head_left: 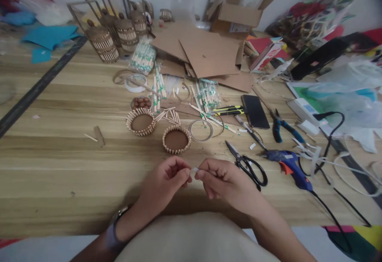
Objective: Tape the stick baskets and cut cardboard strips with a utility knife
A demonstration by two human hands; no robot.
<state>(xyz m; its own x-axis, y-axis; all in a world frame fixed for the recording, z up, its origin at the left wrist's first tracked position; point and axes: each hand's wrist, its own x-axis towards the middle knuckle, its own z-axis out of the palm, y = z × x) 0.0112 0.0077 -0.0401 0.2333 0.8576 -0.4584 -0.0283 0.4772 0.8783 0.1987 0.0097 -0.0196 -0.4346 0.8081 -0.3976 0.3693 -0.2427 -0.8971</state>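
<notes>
1. A small white piece (195, 169) sits between my two hands, just above the near part of the table (98, 190).
2. My right hand (223, 179) pinches it, thumb closed against the fingers.
3. My left hand (167, 179) meets its other end, thumb and fingertip drawn close together; I cannot tell whether they grip it too.
4. Just beyond my fingers stands a round stick-edged tray (176, 140), with a second such tray (141, 122) farther left.
5. Scissors (238, 156) lie beside my right hand, and a blue glue gun (288, 160) lies right of them.
</notes>
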